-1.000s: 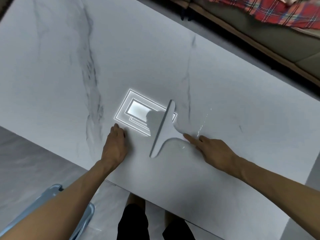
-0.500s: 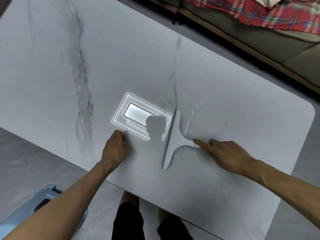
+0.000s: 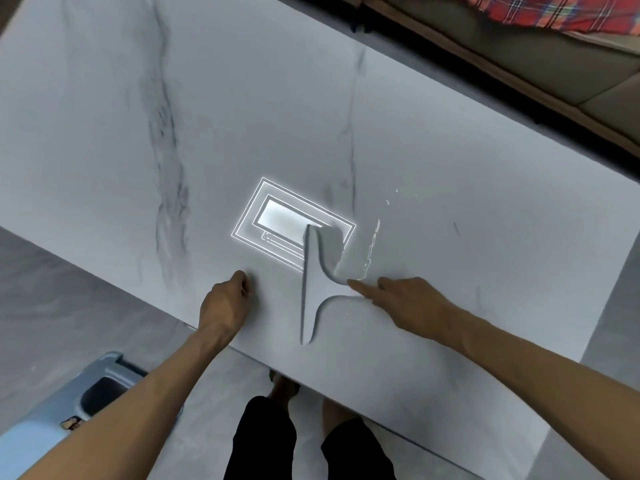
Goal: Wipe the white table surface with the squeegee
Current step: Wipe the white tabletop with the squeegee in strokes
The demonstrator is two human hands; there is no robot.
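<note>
Squeegee (image 3: 311,285) on the white surface (image 3: 485,188), right hand at its handle

Blue container (image 3: 41,427) stands on the floor at lower left. Left hand (image 3: 225,303) rests near the surface's front edge, fingers curled, holding nothing. Just right of it lies the squeegee, its blade running away from the person across a bright rectangular reflection (image 3: 277,220). Right hand (image 3: 412,303) holds the handle's end, forefinger stretched along it. Thin line of water (image 3: 371,247) glints right of the blade.

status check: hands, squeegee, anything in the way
Right hand grips squeegee, blade down on table. Left hand curled, resting on table, holding nothing. Wet streak right of blade; no obstacle beside it.
</note>
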